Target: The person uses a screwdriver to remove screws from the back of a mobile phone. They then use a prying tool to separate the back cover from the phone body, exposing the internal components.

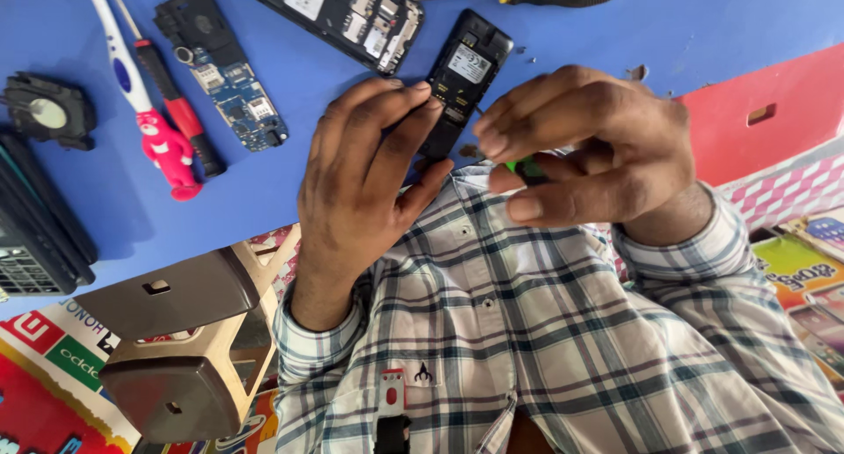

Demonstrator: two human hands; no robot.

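Checked shirt cloth (527, 331) fills the near part of the view. Beyond it, the left hand (365, 177) grips a small black phone body (464, 76) lying back-open on the blue worktop (290, 146), fingers closed along its lower end. Just beside it, the right hand (585, 146) pinches a green-handled screwdriver (526, 167), its thin tip at the phone's edge. Farther left lie a blue circuit board (230, 85) and a pink-and-white toothbrush (141, 94).
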